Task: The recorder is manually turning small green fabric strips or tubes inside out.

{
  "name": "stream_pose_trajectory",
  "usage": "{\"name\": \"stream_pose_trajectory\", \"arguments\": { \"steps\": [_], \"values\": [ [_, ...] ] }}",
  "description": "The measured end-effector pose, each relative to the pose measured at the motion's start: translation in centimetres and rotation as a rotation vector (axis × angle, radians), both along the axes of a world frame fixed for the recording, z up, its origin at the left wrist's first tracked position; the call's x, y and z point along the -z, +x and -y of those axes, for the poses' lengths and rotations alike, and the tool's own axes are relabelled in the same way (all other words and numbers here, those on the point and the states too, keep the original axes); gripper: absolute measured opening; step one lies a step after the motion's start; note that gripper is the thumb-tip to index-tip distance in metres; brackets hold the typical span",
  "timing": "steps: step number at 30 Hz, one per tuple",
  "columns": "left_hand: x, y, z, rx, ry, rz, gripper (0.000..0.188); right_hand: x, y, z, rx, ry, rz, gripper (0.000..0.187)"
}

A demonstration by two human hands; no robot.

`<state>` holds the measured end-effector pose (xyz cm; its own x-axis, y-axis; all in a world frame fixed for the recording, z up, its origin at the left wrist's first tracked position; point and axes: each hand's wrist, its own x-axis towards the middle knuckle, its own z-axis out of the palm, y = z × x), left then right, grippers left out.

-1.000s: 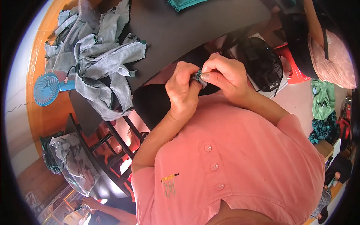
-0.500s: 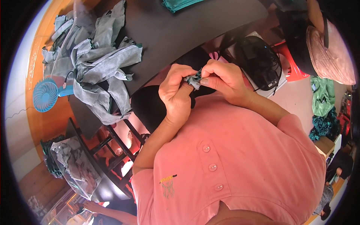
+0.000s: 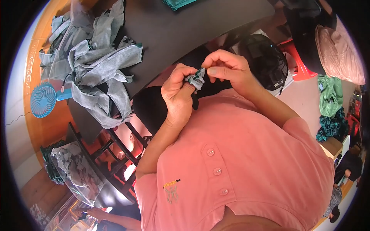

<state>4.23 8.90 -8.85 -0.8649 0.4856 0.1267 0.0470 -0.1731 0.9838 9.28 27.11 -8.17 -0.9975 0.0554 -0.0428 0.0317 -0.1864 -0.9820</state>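
Near the dark table [image 3: 173,34], the left hand [image 3: 178,94] pinches a crumpled grey-green cloth [image 3: 195,80] whose upper end slants toward the right hand [image 3: 236,74], curled just beside it, though whether that hand grips anything I cannot tell.

From my remote feed I tally two wearer's hands, one left hand [image 3: 178,92] and one right hand [image 3: 233,73]. Crumpled grey-green cloth piece [image 3: 196,79]: I get one. Grey fabric strips [image 3: 106,61]: one tangled pile, too overlapped for me to count singly. Folded teal cloth [image 3: 178,3], one stack at the top edge, layers unclear. Blue fan [image 3: 43,100], one. Shirt buttons [image 3: 217,171], I see three. Red stool [image 3: 296,65], one. Green bag [image 3: 330,97], one. Clear plastic bag [image 3: 75,167] at lower left, one. Dark tabletop [image 3: 189,27] up front, one.
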Motion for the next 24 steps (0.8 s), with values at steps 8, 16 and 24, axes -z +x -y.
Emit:
{"name": "stream_pose_trajectory", "arguments": {
  "steps": [8, 16, 24],
  "values": [
    [-1.0, 0.6, -0.3, -0.022, -0.082, 0.049, 0.022, 0.6, -0.3, 0.1, -0.012, 0.219, -0.273, 0.007],
    [-1.3, 0.8, -0.1, -0.059, -0.008, -0.064, 0.022, -0.1, -0.9, 0.5, -0.060, -0.047, -0.075, 0.013],
    [-2.2, 0.8, -0.9, -0.301, 0.115, 0.011, 0.023, -2.8, -0.7, 3.4, 0.130, 0.602, -0.664, 0.028]
  ]
}}
